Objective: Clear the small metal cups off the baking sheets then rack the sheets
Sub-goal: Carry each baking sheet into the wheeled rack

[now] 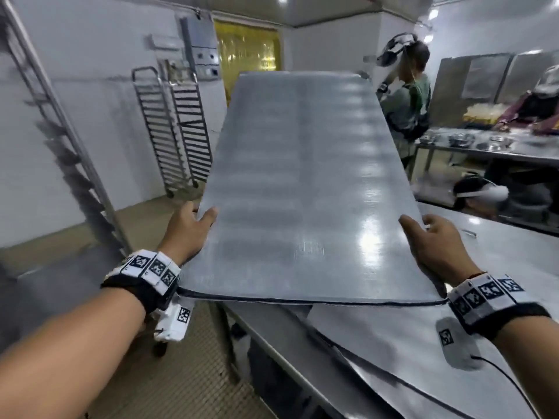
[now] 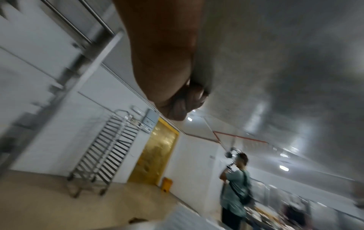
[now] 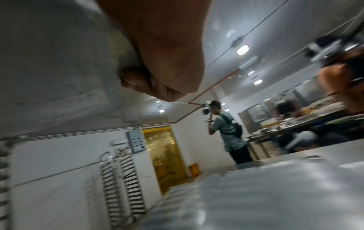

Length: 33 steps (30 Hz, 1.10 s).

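A: Both your hands, left hand (image 1: 189, 234) and right hand (image 1: 429, 246), clamp the bare baking sheet (image 1: 305, 182) at frame centre.

B: Keep it level; aim for the rack (image 1: 69, 164) at left.

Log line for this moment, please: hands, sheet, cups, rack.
left hand: grips baking sheet left edge | right hand: grips right edge | sheet: lifted, no cups visible on it | rack: by far wall, not reached
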### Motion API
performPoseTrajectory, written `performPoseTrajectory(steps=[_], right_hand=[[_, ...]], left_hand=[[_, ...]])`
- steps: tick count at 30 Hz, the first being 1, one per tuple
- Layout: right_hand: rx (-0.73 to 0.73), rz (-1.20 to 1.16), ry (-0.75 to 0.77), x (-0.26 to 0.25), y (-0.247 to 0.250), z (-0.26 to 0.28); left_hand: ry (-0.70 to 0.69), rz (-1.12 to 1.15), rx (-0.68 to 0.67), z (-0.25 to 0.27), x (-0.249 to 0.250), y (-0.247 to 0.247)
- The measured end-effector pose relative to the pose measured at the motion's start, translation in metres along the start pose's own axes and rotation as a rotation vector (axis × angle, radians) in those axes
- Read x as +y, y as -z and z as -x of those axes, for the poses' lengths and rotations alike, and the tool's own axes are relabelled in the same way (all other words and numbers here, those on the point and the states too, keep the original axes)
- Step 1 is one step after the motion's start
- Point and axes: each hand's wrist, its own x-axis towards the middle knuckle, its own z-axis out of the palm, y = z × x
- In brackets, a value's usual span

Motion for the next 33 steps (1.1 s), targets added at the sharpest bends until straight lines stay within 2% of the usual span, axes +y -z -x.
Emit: performPoseTrajectory(steps=[4,8,10,15,19,25,28,33], right_hand=[[-0.118,-0.045,0.13,-0.03,-0.038,-0.037],[-0.264,-0.117,0.262,-0.07,-0.078,-0.055],[-0.35,-0.14,0.309,-0.089,-0.099,-0.053],[-0.534,-0.236,0.335,-0.127,-0.147,-0.022],[-0.689,-0.286,0.371,-0.148,-0.185,0.014],[-0.822,-0.22,0.36,-0.165,-0.244,0.05],[-0.864,-0.19,0.357,-0.177,-0.264,0.074],[-0.941,-0.225,0.33,-0.19,-0.309,0.098]], left_hand=[[0.059,-0.035,0.164,0.015,-0.015,0.052],[0.148,-0.09,0.324,0.058,-0.011,0.102],[0.175,-0.124,0.38,0.085,-0.014,0.124],[0.343,-0.187,0.484,0.159,-0.037,0.178],[0.446,-0.25,0.532,0.213,-0.054,0.212],[0.543,-0.29,0.552,0.266,-0.09,0.237],[0.614,-0.324,0.544,0.28,-0.12,0.252],[0.632,-0.244,0.515,0.276,-0.162,0.269]])
